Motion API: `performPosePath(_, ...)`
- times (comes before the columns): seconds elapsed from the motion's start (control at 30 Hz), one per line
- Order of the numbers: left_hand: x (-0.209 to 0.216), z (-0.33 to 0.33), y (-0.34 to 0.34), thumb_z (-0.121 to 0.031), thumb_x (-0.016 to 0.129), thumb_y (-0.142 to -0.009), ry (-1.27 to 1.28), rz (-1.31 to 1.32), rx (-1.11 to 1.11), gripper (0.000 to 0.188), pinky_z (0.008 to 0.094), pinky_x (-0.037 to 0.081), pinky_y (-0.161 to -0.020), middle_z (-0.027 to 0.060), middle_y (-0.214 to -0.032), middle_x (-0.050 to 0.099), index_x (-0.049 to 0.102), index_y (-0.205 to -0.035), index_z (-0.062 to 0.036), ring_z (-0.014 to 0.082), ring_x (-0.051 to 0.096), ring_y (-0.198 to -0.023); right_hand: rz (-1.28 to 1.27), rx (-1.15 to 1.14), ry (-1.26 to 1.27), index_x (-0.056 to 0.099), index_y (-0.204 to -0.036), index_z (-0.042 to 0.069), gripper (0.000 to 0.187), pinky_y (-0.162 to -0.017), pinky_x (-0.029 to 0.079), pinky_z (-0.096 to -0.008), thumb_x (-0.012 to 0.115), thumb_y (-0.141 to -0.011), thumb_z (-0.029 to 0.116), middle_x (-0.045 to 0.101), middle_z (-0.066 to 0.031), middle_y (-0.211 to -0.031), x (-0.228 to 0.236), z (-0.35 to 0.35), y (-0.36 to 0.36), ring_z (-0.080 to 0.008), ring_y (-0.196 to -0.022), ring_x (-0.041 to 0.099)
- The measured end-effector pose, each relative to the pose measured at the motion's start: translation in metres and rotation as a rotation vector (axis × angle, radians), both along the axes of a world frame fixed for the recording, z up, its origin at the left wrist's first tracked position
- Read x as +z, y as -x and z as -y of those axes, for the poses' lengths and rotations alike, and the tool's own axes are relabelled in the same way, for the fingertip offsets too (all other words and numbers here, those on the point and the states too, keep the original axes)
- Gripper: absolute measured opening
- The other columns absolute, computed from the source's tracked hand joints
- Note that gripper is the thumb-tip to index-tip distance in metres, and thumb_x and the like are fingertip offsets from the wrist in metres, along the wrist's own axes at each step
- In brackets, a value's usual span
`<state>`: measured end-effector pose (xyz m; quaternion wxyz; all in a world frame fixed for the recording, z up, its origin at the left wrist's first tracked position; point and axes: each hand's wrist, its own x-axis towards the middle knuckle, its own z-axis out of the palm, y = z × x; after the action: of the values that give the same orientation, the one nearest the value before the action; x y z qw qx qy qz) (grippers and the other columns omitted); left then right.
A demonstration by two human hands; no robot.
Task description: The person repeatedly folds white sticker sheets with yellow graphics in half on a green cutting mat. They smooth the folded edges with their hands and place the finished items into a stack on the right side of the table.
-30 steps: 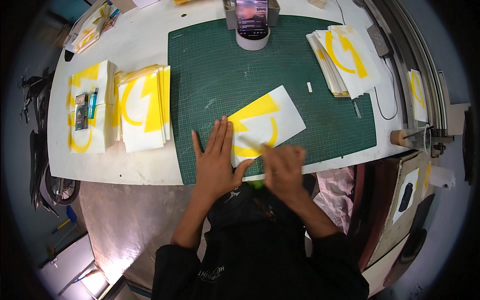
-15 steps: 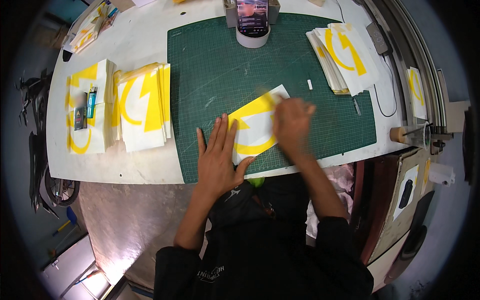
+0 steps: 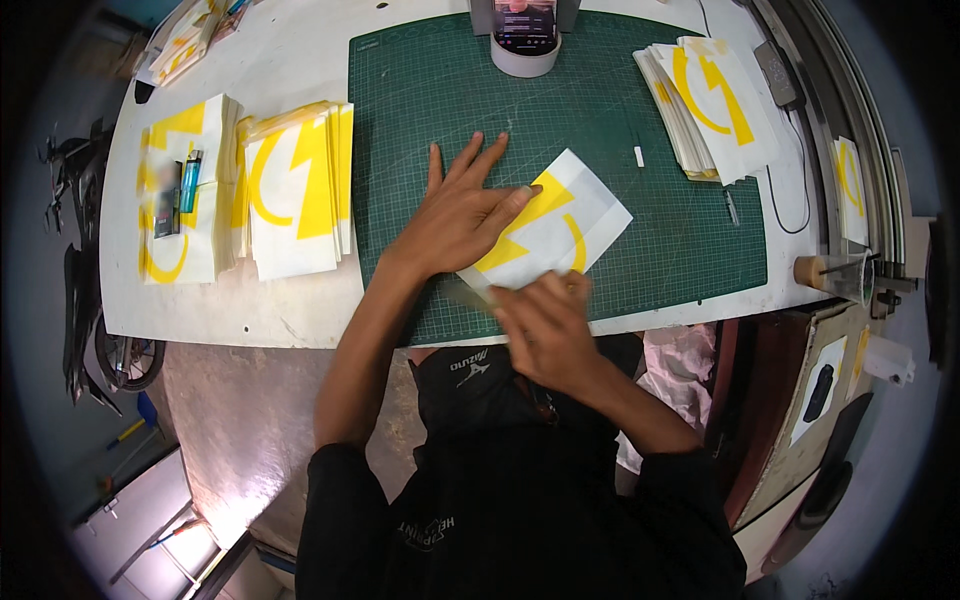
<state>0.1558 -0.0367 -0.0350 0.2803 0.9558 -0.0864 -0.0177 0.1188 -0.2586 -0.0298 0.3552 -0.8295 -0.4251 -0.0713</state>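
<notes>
A white sheet with yellow shapes [image 3: 605, 212] lies aslant on the green cutting mat [image 3: 430, 100]. My left hand [image 3: 460, 215] is spread open, its thumb on the sheet's upper left edge and its other fingers over the mat. At the sheet's near corner my right hand [image 3: 550, 325] is curled closed, palm down and smeared by motion. A faint thin blur shows left of its fingertips; what it holds, if anything, I cannot make out.
Stacks of similar sheets stand left [image 3: 300, 200], far left [image 3: 215, 225] and right [image 3: 715, 120]. A lighter [image 3: 190, 182] and a small dark box [image 3: 167, 205] lie on the far-left stack. A phone [image 3: 525, 28] stands in a round white holder [image 3: 526, 64]. A cutter [image 3: 731, 207] lies right.
The sheet has been turned and shows a different outline. My left hand has moved up along its left side. My right hand has come down from its upper right to its near corner.
</notes>
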Motion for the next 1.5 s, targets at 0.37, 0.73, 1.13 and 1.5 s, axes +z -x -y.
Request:
performPosePath(0.37,0.012,0.009,0.026,-0.053,0.075,-0.093,-0.239,0.152,0.07,0.055,0.0728,0.005,-0.126,0.019,-0.171,0.035,0.072,-0.138,-0.0208,0.0444,0.023,-0.161,-0.002,-0.042,0.008,0.077,-0.104,0.009,0.032,-0.094,0.035,-0.0463,0.076,-0.073,0.003,0.071,-0.0022,-0.097,0.003,0.079,0.02,-0.0217,-0.095,0.064)
performPosePath(0.73,0.003,0.03,0.04,-0.048,0.076,-0.094,-0.185,0.274,0.095,0.055,0.0635,0.022,-0.128,0.0179,-0.146,0.059,0.071,-0.133,-0.0105,0.0375,0.054,-0.14,0.172,0.005,0.104,0.079,-0.106,0.019,0.037,-0.108,0.034,-0.0563,0.083,-0.072,0.006,0.072,0.0018,-0.107,-0.011,0.073,0.007,-0.0204,-0.098,0.067)
performPosePath(1.13,0.015,0.013,0.052,-0.066,0.086,-0.074,-0.103,0.02,-0.058,0.093,0.071,0.003,-0.128,0.0181,-0.171,0.033,0.058,-0.155,-0.0292,0.0401,0.027,-0.161,0.048,0.015,0.105,0.078,-0.12,0.013,0.035,-0.094,0.036,-0.0477,0.084,-0.086,0.015,0.062,-0.0014,-0.097,-0.009,0.044,-0.034,-0.02,-0.092,0.061)
performPosePath(1.5,0.017,0.024,0.06,-0.061,0.076,-0.088,-0.25,0.099,0.046,0.076,0.0694,0.01,-0.128,0.0214,-0.167,0.038,0.058,-0.154,-0.03,0.0417,0.038,-0.154,0.331,-0.553,0.296,0.074,-0.133,0.013,0.036,-0.098,0.037,-0.0496,0.074,-0.098,0.022,0.066,-0.0076,-0.106,-0.025,0.127,-0.097,-0.0263,-0.099,0.061)
